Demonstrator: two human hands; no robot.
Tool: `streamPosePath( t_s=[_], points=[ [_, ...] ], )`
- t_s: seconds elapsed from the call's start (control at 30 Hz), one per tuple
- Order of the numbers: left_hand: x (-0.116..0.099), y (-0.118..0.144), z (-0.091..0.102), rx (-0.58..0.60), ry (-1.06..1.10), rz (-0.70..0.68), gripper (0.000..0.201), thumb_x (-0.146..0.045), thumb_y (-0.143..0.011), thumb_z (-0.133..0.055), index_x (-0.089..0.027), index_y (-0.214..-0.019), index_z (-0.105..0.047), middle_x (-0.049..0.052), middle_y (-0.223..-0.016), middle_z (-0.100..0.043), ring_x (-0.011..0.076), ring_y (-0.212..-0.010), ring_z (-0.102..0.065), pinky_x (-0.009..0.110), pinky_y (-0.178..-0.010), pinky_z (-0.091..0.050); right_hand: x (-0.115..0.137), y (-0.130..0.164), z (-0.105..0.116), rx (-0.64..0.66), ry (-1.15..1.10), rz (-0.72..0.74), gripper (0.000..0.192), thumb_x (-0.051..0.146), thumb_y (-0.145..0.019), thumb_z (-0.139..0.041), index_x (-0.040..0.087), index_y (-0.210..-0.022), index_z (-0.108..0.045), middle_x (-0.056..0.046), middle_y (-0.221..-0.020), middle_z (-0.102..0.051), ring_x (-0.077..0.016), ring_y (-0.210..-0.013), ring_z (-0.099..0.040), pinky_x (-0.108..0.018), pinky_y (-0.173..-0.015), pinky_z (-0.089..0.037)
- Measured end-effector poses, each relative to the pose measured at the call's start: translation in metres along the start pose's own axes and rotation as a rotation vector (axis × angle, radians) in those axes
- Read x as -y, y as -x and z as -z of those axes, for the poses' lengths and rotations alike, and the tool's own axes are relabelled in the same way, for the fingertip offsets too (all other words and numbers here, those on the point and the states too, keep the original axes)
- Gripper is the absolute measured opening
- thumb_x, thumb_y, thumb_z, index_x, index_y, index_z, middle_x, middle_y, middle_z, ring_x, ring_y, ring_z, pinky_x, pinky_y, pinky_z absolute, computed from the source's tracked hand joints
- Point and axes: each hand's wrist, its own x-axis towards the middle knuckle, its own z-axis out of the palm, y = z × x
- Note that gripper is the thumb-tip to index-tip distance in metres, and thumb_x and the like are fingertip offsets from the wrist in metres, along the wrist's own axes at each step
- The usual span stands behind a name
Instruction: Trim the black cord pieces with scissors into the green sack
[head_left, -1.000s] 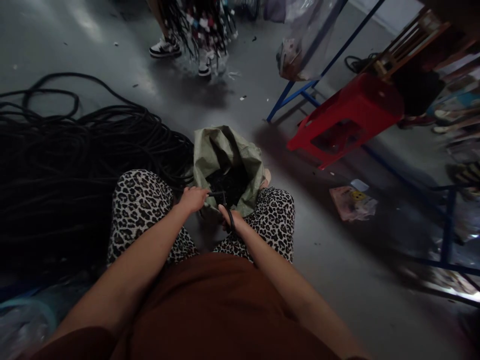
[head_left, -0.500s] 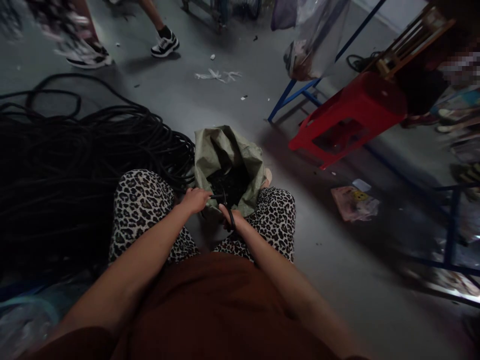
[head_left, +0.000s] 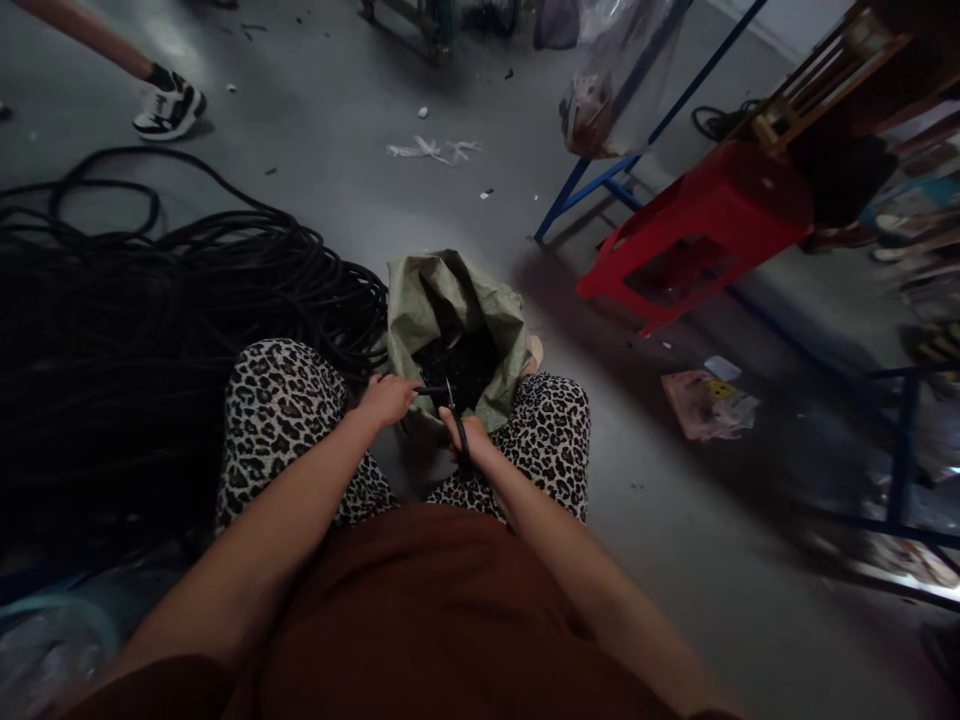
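I sit with my knees apart above an open green woven sack [head_left: 420, 300] holding dark cut pieces. My left hand [head_left: 388, 398] is closed around a short length of black cable [head_left: 429, 391] held level over the sack's mouth. My right hand [head_left: 463, 436] grips black-handled scissors [head_left: 454, 415], whose blades meet the end of the cable. Both hands are close together between my leopard-print knees.
A big heap of coiled black cable [head_left: 112, 330] fills the floor at my left. A red plastic stool [head_left: 697, 225] lies tipped to the right beside a blue metal frame [head_left: 592, 180]. Another person's sneaker [head_left: 169, 108] is at the far left. Litter and packets [head_left: 709, 405] dot the floor.
My hands have barely moved over the sack. The other person carrying dangling cables has walked from the top middle off to the upper left.
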Motion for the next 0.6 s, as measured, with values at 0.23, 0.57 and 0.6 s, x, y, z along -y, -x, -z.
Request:
streamPosePath(
  t_s=[0.23,0.57,0.6],
  points=[
    [0.0020,0.0004,0.0019,0.029,-0.007,0.011,0.034,-0.031,-0.089,-0.036,-0.029,-0.117,-0.057,0.006,-0.115,-0.063,0.0227,-0.110,-0.051,0.039,-0.093,-0.032,0.0046,0.0034,0.0014,0.009,-0.016,-0.036,0.075,0.072,-0.083,-0.027,0.009,-0.080,-0.067,-0.011,-0.057,-0.064,-0.0169,-0.041,-0.060,-0.024,-0.043,-0.048],
    [0.0011,-0.0031,-0.0008,0.045,-0.030,0.001,0.036,-0.031,-0.089,-0.035,-0.028,-0.117,-0.058,0.008,-0.112,-0.064,0.0254,-0.107,-0.053,0.041,-0.088,-0.034,0.0013,-0.0011,-0.0002,-0.067,0.116,0.034,0.072,0.068,-0.085,-0.028,0.009,-0.078,-0.069,-0.014,-0.065,-0.066,-0.0240,-0.071,-0.068,-0.026,-0.062,-0.050],
    [0.0013,-0.0033,-0.0014,0.046,-0.031,0.002,0.036,-0.031,-0.089,-0.036,-0.028,-0.117,-0.058,0.008,-0.112,-0.063,0.0256,-0.107,-0.053,0.041,-0.088,-0.034,0.0007,-0.0015,-0.0005,-0.062,0.105,0.030,0.071,0.067,-0.085,-0.029,0.009,-0.078,-0.069,-0.014,-0.065,-0.066,-0.0243,-0.072,-0.068,-0.026,-0.062,-0.051]
  ],
)
